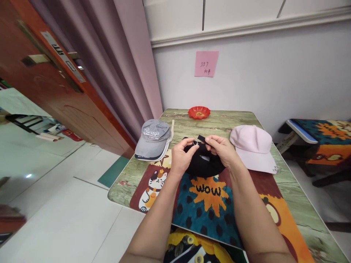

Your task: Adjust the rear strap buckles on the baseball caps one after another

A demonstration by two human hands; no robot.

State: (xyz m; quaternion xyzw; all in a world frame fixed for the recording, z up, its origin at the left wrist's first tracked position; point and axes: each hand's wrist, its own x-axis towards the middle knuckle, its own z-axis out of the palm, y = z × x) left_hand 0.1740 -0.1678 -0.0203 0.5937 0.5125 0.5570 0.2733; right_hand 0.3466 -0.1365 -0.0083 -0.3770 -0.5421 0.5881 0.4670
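A black cap [204,166] rests on the patterned mat in front of me, partly covered by my hands. My left hand [183,155] is closed, pinching a small metal buckle [195,142] at the cap's back between thumb and fingers. Between the thumb and fingers of my right hand [221,148] is the end of the cap's black strap [202,138], close to the buckle but seemingly apart from it. To the left lie stacked caps, a grey cap [153,137] with white lettering on top. A pale pink cap [252,144] sits to the right.
A red scalloped dish [199,113] stands at the back of the green wood-patterned table [123,186]. The colourful mat [205,212] covers its near part. A wooden door [68,80] and a purple curtain [120,54] are at the left; another table [326,135] is at the right.
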